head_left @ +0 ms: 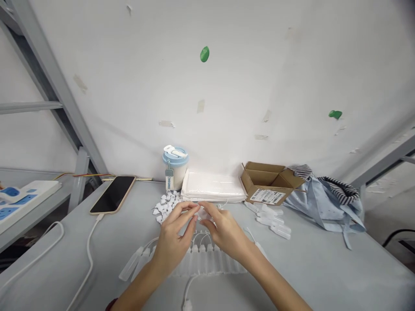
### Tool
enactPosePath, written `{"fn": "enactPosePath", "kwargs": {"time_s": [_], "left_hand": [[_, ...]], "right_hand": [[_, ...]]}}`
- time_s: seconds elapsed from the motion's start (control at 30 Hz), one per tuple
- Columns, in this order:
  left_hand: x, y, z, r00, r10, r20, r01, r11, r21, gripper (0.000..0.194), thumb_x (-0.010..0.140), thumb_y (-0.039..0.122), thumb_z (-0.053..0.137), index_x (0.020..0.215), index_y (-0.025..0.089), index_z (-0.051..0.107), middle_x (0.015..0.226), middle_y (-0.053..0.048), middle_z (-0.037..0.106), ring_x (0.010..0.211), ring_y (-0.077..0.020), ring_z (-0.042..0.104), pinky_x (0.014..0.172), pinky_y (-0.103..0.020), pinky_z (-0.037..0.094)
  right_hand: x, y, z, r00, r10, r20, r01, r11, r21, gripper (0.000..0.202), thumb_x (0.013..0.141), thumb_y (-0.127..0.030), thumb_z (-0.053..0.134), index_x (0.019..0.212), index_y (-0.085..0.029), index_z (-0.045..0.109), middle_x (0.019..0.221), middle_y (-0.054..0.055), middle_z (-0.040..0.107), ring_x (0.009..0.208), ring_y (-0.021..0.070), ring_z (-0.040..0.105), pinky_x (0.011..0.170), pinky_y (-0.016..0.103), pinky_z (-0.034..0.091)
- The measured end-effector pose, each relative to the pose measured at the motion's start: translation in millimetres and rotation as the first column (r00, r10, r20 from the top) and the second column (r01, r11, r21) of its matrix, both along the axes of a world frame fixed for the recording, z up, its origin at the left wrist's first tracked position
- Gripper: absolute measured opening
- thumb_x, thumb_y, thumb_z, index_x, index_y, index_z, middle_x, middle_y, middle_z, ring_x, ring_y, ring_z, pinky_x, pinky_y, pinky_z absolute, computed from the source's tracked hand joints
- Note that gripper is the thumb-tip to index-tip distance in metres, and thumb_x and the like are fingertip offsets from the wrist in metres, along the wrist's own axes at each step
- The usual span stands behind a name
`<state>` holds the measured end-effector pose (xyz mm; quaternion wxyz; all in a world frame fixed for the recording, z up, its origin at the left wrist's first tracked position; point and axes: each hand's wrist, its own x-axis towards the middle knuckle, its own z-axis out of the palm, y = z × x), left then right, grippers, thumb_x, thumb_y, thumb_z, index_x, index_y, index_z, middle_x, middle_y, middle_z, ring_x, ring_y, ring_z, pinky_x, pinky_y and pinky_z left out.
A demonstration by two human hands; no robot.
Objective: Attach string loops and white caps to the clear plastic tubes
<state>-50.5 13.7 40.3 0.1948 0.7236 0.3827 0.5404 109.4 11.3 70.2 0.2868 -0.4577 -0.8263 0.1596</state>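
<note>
Both hands meet above the middle of the table, fingertips bent toward each other. My left hand (173,235) is closed in a pinch, and my right hand (225,231) is curled closed opposite it. Between the fingertips is a small whitish, see-through piece (203,214), mostly hidden by the fingers. Below the hands lies a row of frosted plastic tubes (194,262) with narrow necks and thin white cords. Part of that row is behind my wrists. Just beyond my left hand is a heap of small white pieces (166,206).
Several loose frosted tubes (272,221) lie right of the hands. Along the wall stand a blue-lidded cup (177,168), a stack of plastic-wrapped white packs (214,186), an open cardboard box (267,183) and a light blue cloth bag (320,201). A charging phone (113,194) lies left.
</note>
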Motion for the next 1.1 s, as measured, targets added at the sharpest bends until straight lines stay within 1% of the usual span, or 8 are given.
{"fn": "enactPosePath", "kwargs": {"time_s": [0.1, 0.23, 0.4, 0.53, 0.67, 0.83, 1.0, 1.1], "left_hand": [[0.3, -0.1, -1.7, 1.000, -0.018, 0.019, 0.019, 0.996, -0.086, 0.029, 0.090, 0.021, 0.049, 0.113, 0.028, 0.065, 0.106, -0.006, 0.060, 0.100, -0.0216, 0.060, 0.081, -0.032, 0.054], [1.1, -1.6, -2.0, 0.996, -0.025, 0.088, 0.044, 0.975, -0.218, 0.027, 0.090, 0.027, 0.051, 0.111, 0.028, 0.066, 0.107, -0.006, 0.060, 0.103, -0.0226, 0.059, 0.084, -0.033, 0.054], [0.6, -0.2, 3.5, 0.972, -0.041, 0.233, 0.111, 0.949, -0.297, 0.023, 0.085, 0.029, 0.057, 0.104, 0.028, 0.070, 0.100, -0.004, 0.060, 0.097, -0.0194, 0.062, 0.081, -0.027, 0.055], [-0.9, 2.9, 6.4, 0.939, -0.083, 0.333, 0.212, 0.903, -0.374, 0.024, 0.083, 0.030, 0.059, 0.103, 0.026, 0.071, 0.102, -0.004, 0.065, 0.099, -0.0204, 0.063, 0.086, -0.030, 0.055], [-1.1, 4.7, 3.8, 0.924, -0.092, 0.371, 0.252, 0.877, -0.410, 0.021, 0.082, 0.029, 0.061, 0.100, 0.026, 0.072, 0.104, -0.003, 0.068, 0.100, -0.0204, 0.063, 0.089, -0.032, 0.053], [0.6, 5.0, 1.0, 0.922, -0.068, 0.381, 0.239, 0.874, -0.424, 0.017, 0.081, 0.029, 0.062, 0.095, 0.023, 0.071, 0.101, -0.003, 0.069, 0.099, -0.0200, 0.064, 0.087, -0.030, 0.053], [2.7, 4.4, 3.0, 0.920, -0.002, 0.392, 0.198, 0.865, -0.462, 0.013, 0.079, 0.029, 0.063, 0.087, 0.020, 0.065, 0.089, -0.002, 0.069, 0.086, -0.0177, 0.066, 0.076, -0.026, 0.055], [4.0, 3.2, 4.6, 0.928, 0.030, 0.372, 0.152, 0.880, -0.450, 0.012, 0.079, 0.031, 0.063, 0.083, 0.020, 0.063, 0.084, -0.001, 0.065, 0.084, -0.0164, 0.064, 0.077, -0.025, 0.054]], "right_hand": [[-0.7, 1.6, -3.0, 1.000, -0.013, -0.004, 0.013, 0.999, 0.037, 0.040, 0.087, -0.010, 0.044, 0.126, -0.022, 0.042, 0.070, 0.000, 0.062, 0.055, 0.0164, 0.056, 0.051, 0.023, 0.038], [-0.7, 3.7, -6.3, 1.000, -0.026, -0.017, 0.027, 0.997, 0.066, 0.038, 0.088, -0.010, 0.044, 0.124, -0.022, 0.043, 0.081, 0.004, 0.067, 0.062, 0.0182, 0.061, 0.054, 0.025, 0.042], [-0.7, 3.6, -4.2, 0.999, -0.028, -0.018, 0.028, 0.999, 0.032, 0.034, 0.087, -0.009, 0.046, 0.119, -0.022, 0.046, 0.080, 0.004, 0.067, 0.064, 0.0184, 0.061, 0.056, 0.025, 0.043], [-0.9, 3.2, -1.8, 0.999, -0.028, -0.023, 0.028, 1.000, 0.008, 0.033, 0.087, -0.010, 0.047, 0.118, -0.022, 0.046, 0.084, 0.005, 0.067, 0.069, 0.0196, 0.063, 0.059, 0.026, 0.045], [0.2, 2.5, 0.3, 1.000, -0.018, -0.005, 0.018, 0.999, -0.038, 0.037, 0.087, -0.007, 0.045, 0.121, -0.021, 0.045, 0.086, 0.007, 0.068, 0.071, 0.0206, 0.066, 0.059, 0.027, 0.046], [1.8, 1.0, 4.3, 0.999, -0.001, 0.044, 0.004, 0.998, -0.058, 0.039, 0.087, -0.006, 0.046, 0.123, -0.022, 0.045, 0.083, 0.005, 0.068, 0.068, 0.0193, 0.066, 0.057, 0.024, 0.046], [1.4, 0.5, 3.8, 0.999, -0.005, 0.053, 0.008, 0.998, -0.057, 0.035, 0.088, -0.007, 0.046, 0.120, -0.022, 0.048, 0.093, 0.008, 0.069, 0.073, 0.0201, 0.067, 0.061, 0.027, 0.046], [0.7, 0.6, 1.7, 0.999, -0.035, 0.041, 0.038, 0.997, -0.065, 0.030, 0.087, -0.009, 0.050, 0.116, -0.020, 0.050, 0.093, 0.009, 0.069, 0.077, 0.0226, 0.067, 0.061, 0.028, 0.047]]}}
